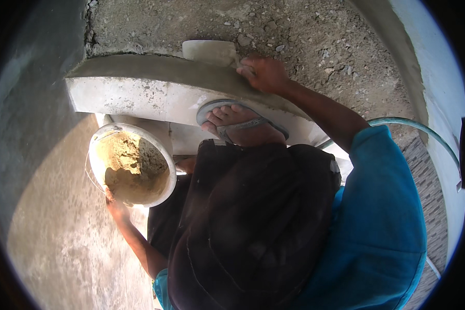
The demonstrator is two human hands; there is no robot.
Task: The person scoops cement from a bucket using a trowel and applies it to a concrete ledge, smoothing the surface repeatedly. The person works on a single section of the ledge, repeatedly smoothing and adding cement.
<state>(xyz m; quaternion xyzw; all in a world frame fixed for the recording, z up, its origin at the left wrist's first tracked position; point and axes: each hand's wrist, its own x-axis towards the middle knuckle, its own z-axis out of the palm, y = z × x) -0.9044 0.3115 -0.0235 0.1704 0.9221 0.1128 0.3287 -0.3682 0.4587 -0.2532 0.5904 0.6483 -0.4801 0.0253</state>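
Observation:
My right hand [266,74] is closed round the handle of a trowel [210,52]. The broad, mortar-coated blade points left and lies against the far edge of a ledge topped with smooth grey mortar [155,68]. Down at the left, my left hand [113,200] grips the near side of a whitish bucket [169,182], partly hidden behind its wall. The bucket tilts and shows wet mortar [132,163] inside, part in sun and part in shade. A thin wire bail hangs along the bucket's left side.
My sandalled foot [237,124] rests on the ledge's pale front face [124,95]. Rough ground with loose stones [315,41] spreads beyond it. A green hose [418,125] curves past my right arm toward a white wall [439,62]. A grey plastered wall [31,67] stands at left.

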